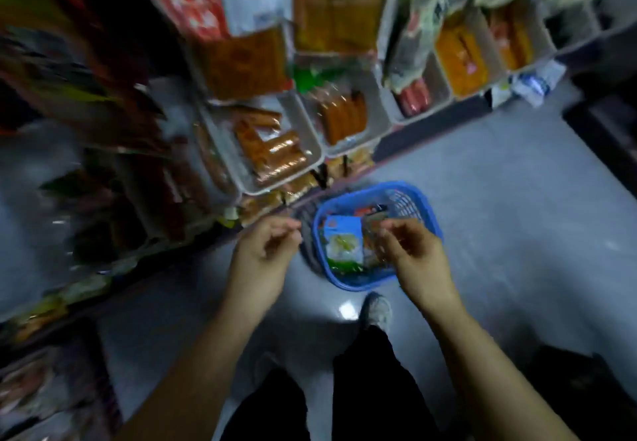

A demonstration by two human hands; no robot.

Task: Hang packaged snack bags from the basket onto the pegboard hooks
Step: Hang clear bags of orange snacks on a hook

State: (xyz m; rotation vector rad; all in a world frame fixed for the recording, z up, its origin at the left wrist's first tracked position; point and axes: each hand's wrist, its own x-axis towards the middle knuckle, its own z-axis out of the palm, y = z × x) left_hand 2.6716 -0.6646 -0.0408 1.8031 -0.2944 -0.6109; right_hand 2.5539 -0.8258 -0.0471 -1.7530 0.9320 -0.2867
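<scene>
— Snack bags [344, 246] first: where are they?

— In the blue basket [429, 215], which sits on the grey floor [499, 199] a little right of the frame's centre. A pale blue and white bag lies on top at the basket's left side, with redder packets behind it, blurred.

— And your right hand [415, 258]?

— It's over the basket's right half. My fingers [387, 234] are curled and pinch the top of a clear, crinkly packet [372, 234] with brownish contents. Whether that packet is lifted free or still touching the others, I cannot tell.

— Your left hand [263, 251]?

— Just left of the basket, above the floor. The fingers are loosely curled, thumb near the fingertips, and they hold nothing.

— What's around you?

— White bins [310, 137] run across the upper middle of the frame, holding orange and brown wrapped sticks. Above them, at the top of the frame, more packets hang [241, 61], red and orange ones, all smeared by motion. The left edge is a dark blur of packaging I can't make out.

— Anything lower down?

— My black trousers [372, 389] at the bottom centre, and one shoe [377, 309] just below the basket.
</scene>
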